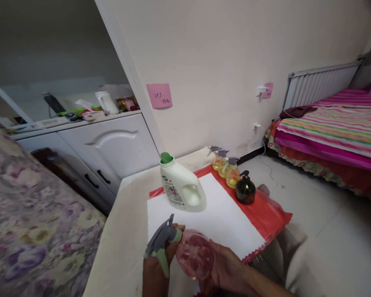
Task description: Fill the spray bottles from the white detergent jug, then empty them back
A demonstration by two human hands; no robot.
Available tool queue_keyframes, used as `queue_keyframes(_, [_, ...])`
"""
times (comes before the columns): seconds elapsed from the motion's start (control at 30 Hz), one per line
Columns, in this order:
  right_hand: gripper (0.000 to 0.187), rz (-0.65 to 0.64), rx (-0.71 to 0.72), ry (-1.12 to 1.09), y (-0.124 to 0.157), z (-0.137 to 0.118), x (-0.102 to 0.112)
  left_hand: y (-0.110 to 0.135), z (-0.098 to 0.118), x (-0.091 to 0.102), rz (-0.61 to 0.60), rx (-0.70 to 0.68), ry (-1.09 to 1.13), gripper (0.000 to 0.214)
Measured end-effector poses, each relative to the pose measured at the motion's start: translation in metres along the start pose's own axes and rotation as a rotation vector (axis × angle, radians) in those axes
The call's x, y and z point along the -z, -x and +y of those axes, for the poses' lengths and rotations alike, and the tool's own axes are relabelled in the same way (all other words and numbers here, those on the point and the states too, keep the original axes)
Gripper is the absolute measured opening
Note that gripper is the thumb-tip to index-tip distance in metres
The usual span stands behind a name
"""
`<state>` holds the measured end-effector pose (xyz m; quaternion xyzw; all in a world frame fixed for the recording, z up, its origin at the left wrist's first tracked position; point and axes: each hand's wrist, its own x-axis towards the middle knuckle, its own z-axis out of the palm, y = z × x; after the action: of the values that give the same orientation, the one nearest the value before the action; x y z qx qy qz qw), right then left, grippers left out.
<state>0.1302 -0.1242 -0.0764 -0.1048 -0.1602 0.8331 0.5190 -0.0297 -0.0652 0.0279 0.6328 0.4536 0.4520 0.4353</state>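
Observation:
A pink see-through spray bottle (195, 253) with a grey and light-green trigger head lies tilted on its side in my two hands, low over the near edge of the white sheet (231, 231). My left hand (171, 249) is closed around the neck, just below the trigger head, which partly hides its fingers. Wrapped about the round body from the other side is my right hand (225, 266). Beyond them a large pale-green detergent jug (185, 187) stands upright on the sheet, its mouth showing a dark-green inner spout.
Several spray bottles with yellow liquid (233, 175) and a dark pump bottle (245, 190) stand in a row on the red covering (267, 216). A floral curtain (34, 222) hangs at left before a white cabinet (111, 144). A striped bed (336, 119) is at right.

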Motion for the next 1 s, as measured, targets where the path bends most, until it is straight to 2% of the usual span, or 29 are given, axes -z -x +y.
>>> queue_keyframes(0.17, [0.056, 0.046, -0.068, -0.010, 0.002, -0.004, 0.001, 0.001, 0.008, 0.000, 0.005, 0.010, 0.050, 0.032])
queue_keyframes(0.33, [0.080, 0.057, -0.181, -0.001, -0.004, 0.002, 0.010, 0.004, 0.011, -0.001, -0.070, 0.013, 0.050, 0.031])
queue_keyframes(0.43, [0.086, 0.080, -0.246, -0.019, -0.008, 0.005, 0.013, 0.006, 0.014, -0.008, -0.025, 0.029, 0.120, 0.034])
queue_keyframes(0.5, [0.084, 0.088, -0.258, -0.031, -0.007, 0.004, 0.011, 0.008, 0.018, -0.011, 0.010, 0.027, 0.153, 0.034])
queue_keyframes(0.63, [0.073, 0.089, -0.205, -0.021, 0.002, 0.000, 0.001, 0.010, 0.020, -0.010, -0.045, 0.053, 0.130, 0.032])
queue_keyframes(0.8, [0.064, 0.166, -0.142, -0.080, 0.008, 0.000, 0.001, 0.006, 0.005, -0.013, -0.042, 0.033, 0.172, 0.039])
queue_keyframes(0.9, [0.075, 0.215, -0.246, -0.091, 0.007, 0.001, 0.001, 0.005, 0.000, -0.018, -0.019, 0.060, 0.189, 0.042])
queue_keyframes(1.0, [0.077, 0.227, -0.293, -0.113, 0.005, -0.001, -0.006, 0.010, 0.005, -0.019, -0.060, 0.058, 0.185, 0.037])
